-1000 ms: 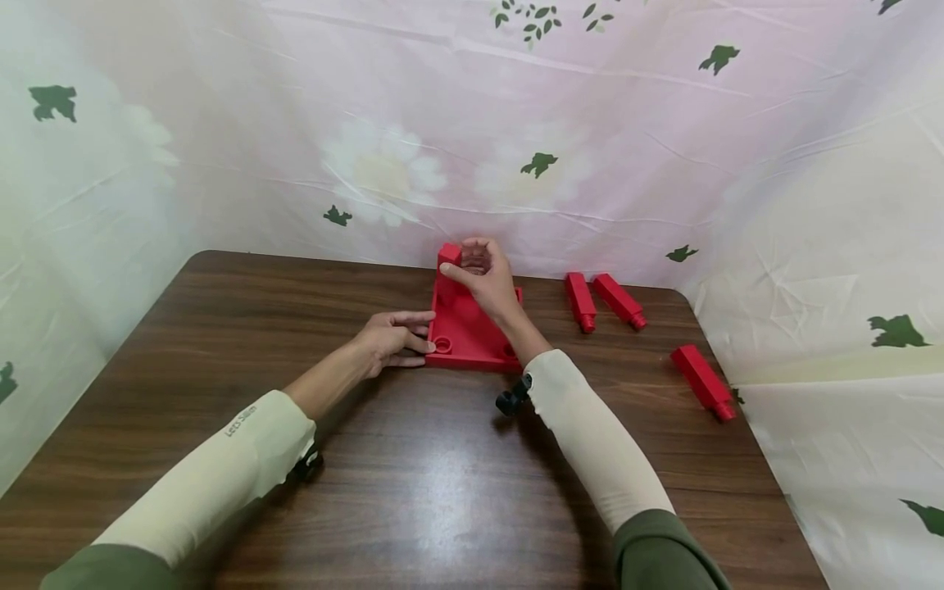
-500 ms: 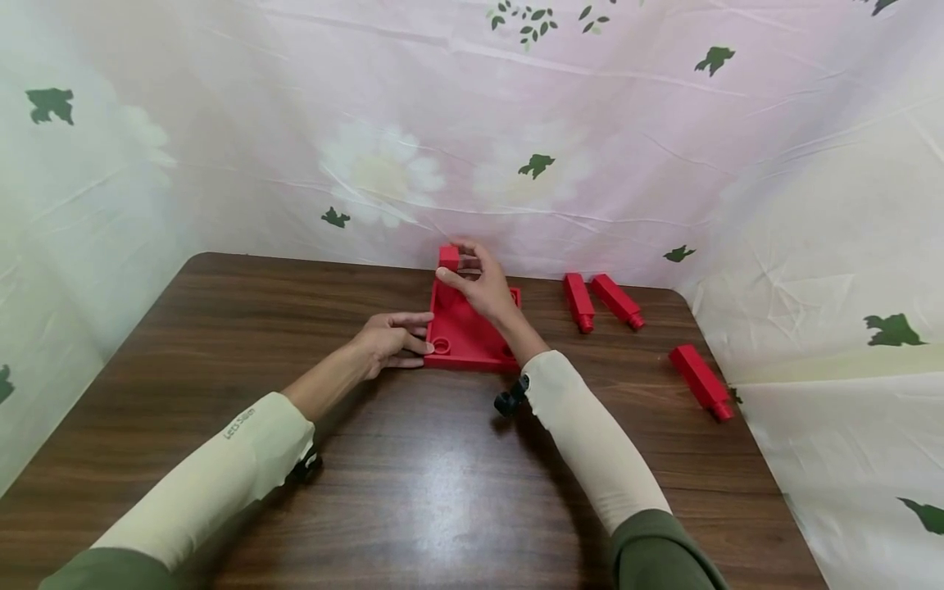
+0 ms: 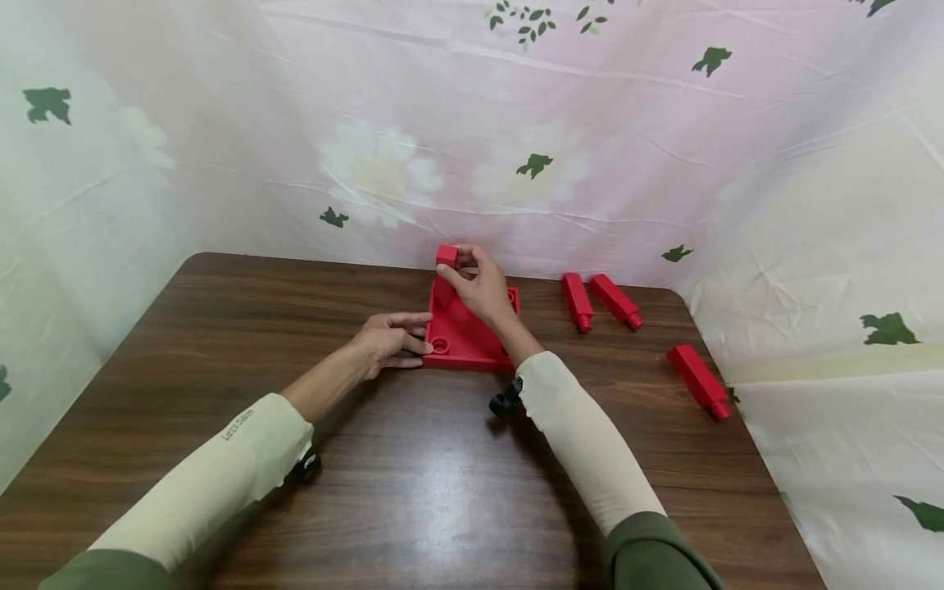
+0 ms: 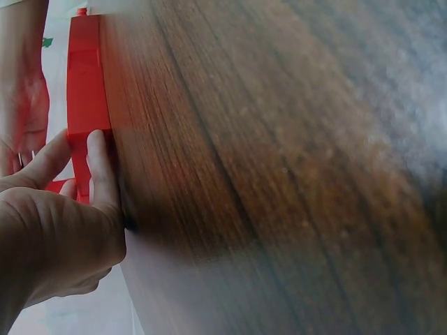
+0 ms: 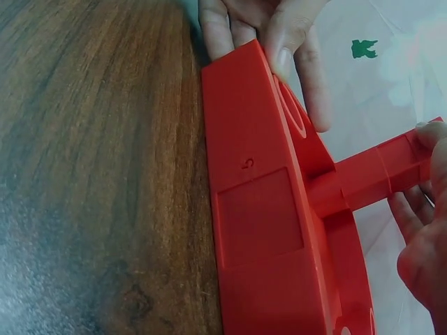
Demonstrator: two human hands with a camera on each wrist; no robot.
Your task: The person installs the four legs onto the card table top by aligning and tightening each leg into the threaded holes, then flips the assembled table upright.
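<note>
My right hand (image 3: 483, 287) pinches the post (image 5: 380, 167) near its top; it stands upright at the far-left corner of the base (image 3: 472, 332). My left hand (image 3: 383, 344) isn't gripping: fingers straight, pressed to the base's left side by its near-left corner. Base lies flat near the middle of the worktop's (image 3: 442, 492) far edge. Two loose posts (image 3: 577, 301) lie towards the far-right corner, a third post (image 3: 696, 381) by the right edge.
</note>
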